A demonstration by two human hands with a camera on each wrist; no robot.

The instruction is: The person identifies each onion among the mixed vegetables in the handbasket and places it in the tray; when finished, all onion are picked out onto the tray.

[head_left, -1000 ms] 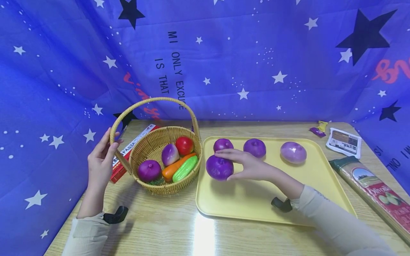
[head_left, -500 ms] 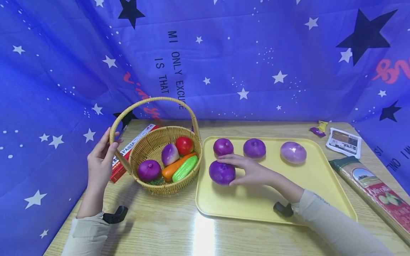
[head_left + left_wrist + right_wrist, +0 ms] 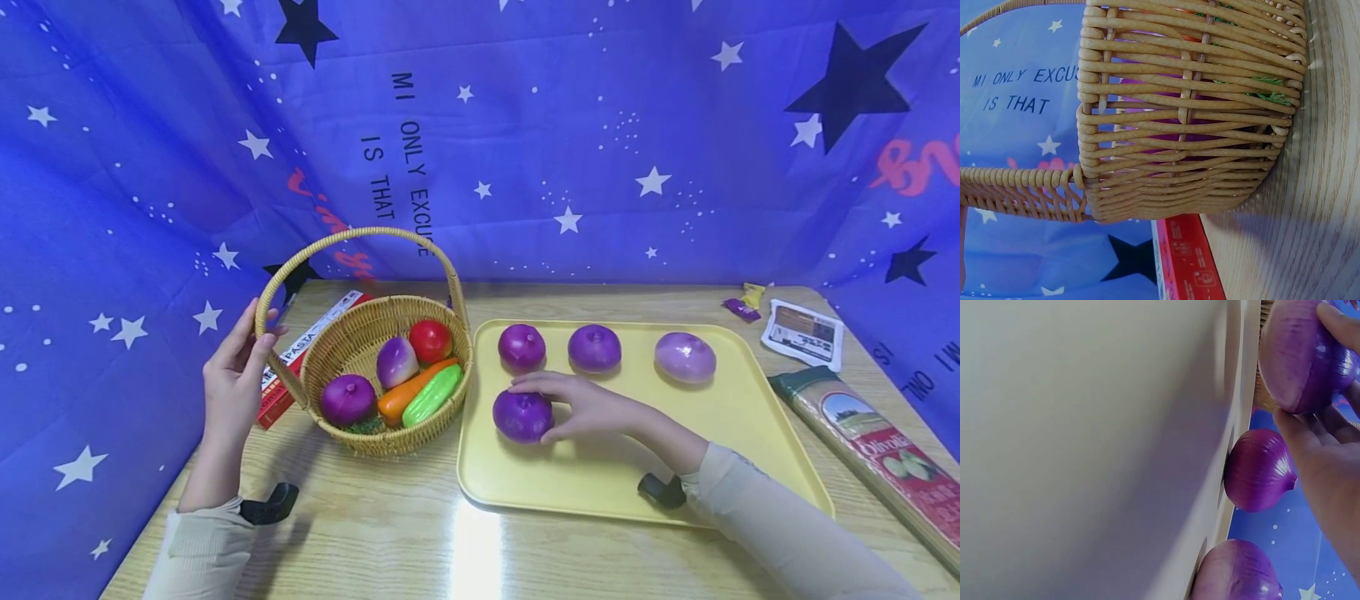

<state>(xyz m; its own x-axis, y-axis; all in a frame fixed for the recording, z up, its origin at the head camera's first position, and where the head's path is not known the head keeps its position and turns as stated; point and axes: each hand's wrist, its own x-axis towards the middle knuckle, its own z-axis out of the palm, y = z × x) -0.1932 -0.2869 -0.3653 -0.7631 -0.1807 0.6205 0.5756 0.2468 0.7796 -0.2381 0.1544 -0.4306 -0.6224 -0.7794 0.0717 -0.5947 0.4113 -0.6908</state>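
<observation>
Head view: My right fingers [image 3: 542, 381] grip an onion [image 3: 521, 419] over the tray [image 3: 585, 490], near the basket [image 3: 382, 446].
Handle [image 3: 375, 233]: Held by my left fingers [image 3: 238, 335].
Tray's far side: Three more onions [image 3: 595, 348].

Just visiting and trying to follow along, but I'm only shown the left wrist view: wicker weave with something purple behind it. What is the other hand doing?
Observer: The right hand is holding a purple onion.
Visitor: Oh! Is anything else over on that side?
Observer: Yes, three more onions sit in a row along the far side of a yellow tray.
Visitor: And what can you see inside the basket that my view hides?
Observer: A green cucumber lies beside an orange carrot in there.
</observation>
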